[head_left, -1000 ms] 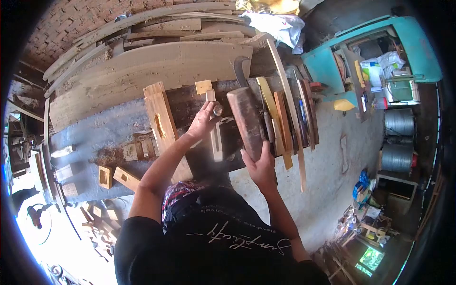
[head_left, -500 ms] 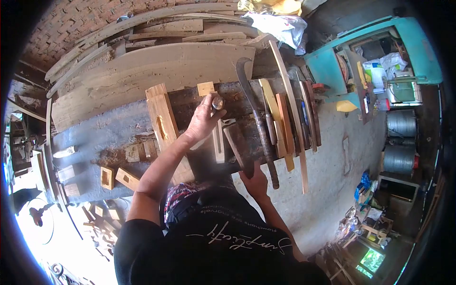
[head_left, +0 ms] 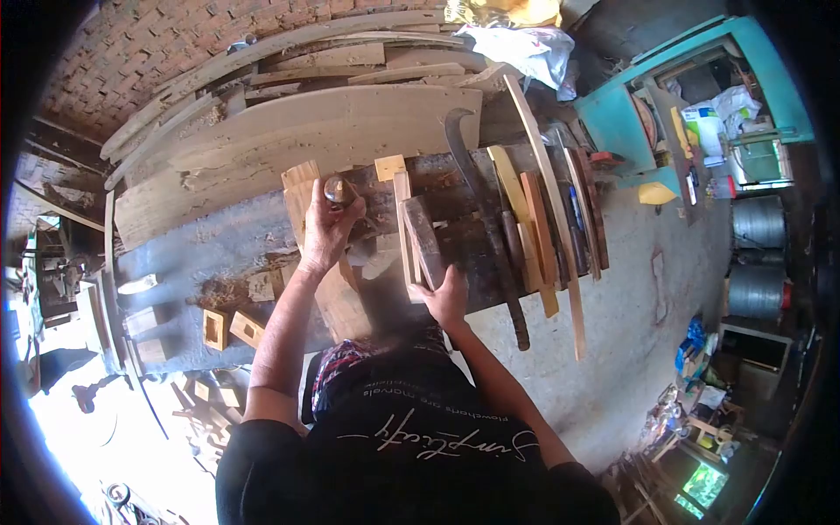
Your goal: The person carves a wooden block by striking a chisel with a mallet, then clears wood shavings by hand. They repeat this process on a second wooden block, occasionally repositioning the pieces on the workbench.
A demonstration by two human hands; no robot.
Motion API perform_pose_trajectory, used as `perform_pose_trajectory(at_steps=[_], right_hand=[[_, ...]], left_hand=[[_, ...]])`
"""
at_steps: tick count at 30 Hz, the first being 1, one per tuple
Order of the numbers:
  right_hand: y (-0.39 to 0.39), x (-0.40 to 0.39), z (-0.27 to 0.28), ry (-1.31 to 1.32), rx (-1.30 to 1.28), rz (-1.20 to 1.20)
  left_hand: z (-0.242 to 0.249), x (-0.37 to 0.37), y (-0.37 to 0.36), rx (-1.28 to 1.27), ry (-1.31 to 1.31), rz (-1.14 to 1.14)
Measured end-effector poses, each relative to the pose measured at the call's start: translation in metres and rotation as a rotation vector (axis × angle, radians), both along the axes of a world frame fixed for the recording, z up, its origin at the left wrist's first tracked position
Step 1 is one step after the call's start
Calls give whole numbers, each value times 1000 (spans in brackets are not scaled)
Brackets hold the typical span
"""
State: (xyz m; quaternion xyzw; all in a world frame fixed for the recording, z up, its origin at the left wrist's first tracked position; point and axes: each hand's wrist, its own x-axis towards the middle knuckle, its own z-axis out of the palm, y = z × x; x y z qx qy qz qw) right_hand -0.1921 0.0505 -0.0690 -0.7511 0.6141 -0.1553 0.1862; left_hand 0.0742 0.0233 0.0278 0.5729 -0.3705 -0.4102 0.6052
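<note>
Beside or over the long, pale wooden beam, the left hand grips a brown, round-ended tool handle; rightward, the right hand clasps a dark-brown, blocky wooden mallet. Tool placement seems underway; striking would need steadiness.

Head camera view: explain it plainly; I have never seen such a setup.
No machine here: these are a person's two bare hands, seen from a camera worn on the head, looking forward and down. The left hand grips a round-ended tool handle over a thick timber; the tool's lower end is hidden. The right hand holds a thick wooden bar. On the workbench lie a hooked-blade knife, long wooden strips and two small blocks with holes cut in them.
</note>
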Motion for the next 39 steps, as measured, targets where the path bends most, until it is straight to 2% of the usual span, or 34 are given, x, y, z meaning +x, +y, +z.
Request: perform_pose_trajectory(at_steps=[5,9,11,15,17,18,20,21,23,25,27,28,30,31,33,34,35,37,39], right_hand=[[3,5,-5,-7,31,29],[2,1,-7,-152,146,-7],[2,-7,-14,-206,-59,-59],[-8,-39,-40,-29,-138,-134],[-16,-51,-46,41,-110,-118],[-17,-57,-49,166,-107,-120],[-19,-47,-24,367,-53,-153],[-21,-39,-13,372,-53,-149],[-24,-24,0,171,-234,-30],[-22,1,9,157,-258,49],[-19,20,9,38,-89,199],[-19,20,-2,37,-89,206],[-19,16,-32,-136,98,224],[-22,13,-32,-145,164,178],[-31,-2,-15,-542,660,-23],[-33,-6,-17,-524,755,-194],[-30,-13,-16,-800,775,-188],[-23,-13,0,-1356,813,-415],[-27,-45,-12,-1473,1122,-423]], left_hand=[[-1,6,12,-1,17,40],[-2,5,16,55,97,59],[-4,5,17,42,131,92],[-1,6,17,66,108,151],[2,6,15,122,188,164],[1,6,15,124,192,167],[-1,5,14,133,236,233],[-1,5,14,135,241,237],[2,4,15,120,246,285],[-5,3,14,111,307,321],[-6,3,13,100,364,361],[-4,2,11,102,370,384],[-4,1,10,98,379,407],[-5,2,9,92,371,400],[-5,2,8,64,407,416],[-5,3,9,64,414,427],[-4,5,10,101,406,426],[-8,4,8,138,411,424],[-13,4,6,112,446,450]])
